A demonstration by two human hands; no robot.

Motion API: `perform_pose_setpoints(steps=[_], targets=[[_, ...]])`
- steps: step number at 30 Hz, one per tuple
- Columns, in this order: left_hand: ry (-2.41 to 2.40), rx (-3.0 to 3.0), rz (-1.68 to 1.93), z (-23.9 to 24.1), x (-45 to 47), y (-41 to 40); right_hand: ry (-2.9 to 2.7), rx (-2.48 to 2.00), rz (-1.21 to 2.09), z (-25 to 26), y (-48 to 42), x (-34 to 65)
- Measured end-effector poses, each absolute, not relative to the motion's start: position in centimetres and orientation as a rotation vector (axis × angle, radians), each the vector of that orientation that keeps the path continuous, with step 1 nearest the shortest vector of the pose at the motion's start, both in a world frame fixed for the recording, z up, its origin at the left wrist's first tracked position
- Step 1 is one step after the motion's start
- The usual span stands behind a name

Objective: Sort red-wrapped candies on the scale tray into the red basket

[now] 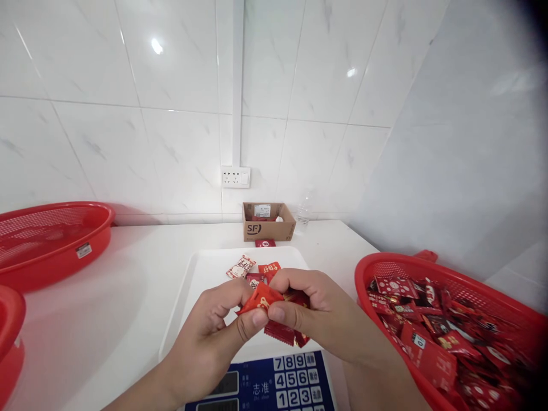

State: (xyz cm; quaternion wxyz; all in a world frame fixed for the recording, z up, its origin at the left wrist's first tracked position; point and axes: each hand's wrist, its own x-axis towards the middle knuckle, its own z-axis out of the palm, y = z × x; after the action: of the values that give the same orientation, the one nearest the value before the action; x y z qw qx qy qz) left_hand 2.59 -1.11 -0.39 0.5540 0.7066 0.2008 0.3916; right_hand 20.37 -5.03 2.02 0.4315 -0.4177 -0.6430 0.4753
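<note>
Between both hands, over the scale, is a red candy packet (262,298) with gold print. My left hand (218,325) pinches its left side with thumb and forefinger. Its right side is gripped by my right hand (314,308), which also has darker red packets (282,333) showing beneath its fingers. Below lies the white tray (180,308) of a digital scale with a blue keypad (265,385). On the tray rest a white-and-red patterned packet (240,266) and a few red packets (269,268), partly hidden by my hands.
A red basket (363,274) full of red candy packets stands at the right. Two more red baskets (85,240) sit at the left. Against the tiled wall are a small cardboard box (274,229) and a clear plastic bottle (304,208); a dark red packet (265,243) lies before the box.
</note>
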Motion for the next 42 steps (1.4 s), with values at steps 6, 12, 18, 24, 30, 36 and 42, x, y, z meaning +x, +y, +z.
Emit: perform_pose_setpoints(steps=[6, 12, 18, 24, 30, 36, 42], targets=[[0.448, 1.661, 0.945, -0.7, 2.4, -0.9, -1.615, -1.049, 1.192, 2.2, -5.2, 20.3], [0.612, 1.646, 0.938, -0.5, 2.4, 0.3, -1.479, -1.112, 0.893, 2.3, -4.5, 21.1], [0.835, 1.939, 0.957, -0.9, 2.5, 0.5, -1.341, -1.194, 0.455, 1.9, -4.0, 22.0], [0.812, 2.240, 0.829, -1.5, 3.1, 0.4, -1.361, -1.201, 0.445, 2.0, -4.2, 21.8], [0.671, 2.444, 0.646, -2.1, 3.4, 0.2, -1.378, -1.169, 0.431, 2.3, -4.6, 21.8], [0.826, 2.672, 0.519, -3.6, 3.3, 1.0, -1.416, -1.145, 0.446, 2.6, -4.7, 21.6], [0.960, 2.627, 0.748, -2.6, 3.4, 0.7, -1.422, -1.101, 0.587, 2.3, -4.4, 21.1]])
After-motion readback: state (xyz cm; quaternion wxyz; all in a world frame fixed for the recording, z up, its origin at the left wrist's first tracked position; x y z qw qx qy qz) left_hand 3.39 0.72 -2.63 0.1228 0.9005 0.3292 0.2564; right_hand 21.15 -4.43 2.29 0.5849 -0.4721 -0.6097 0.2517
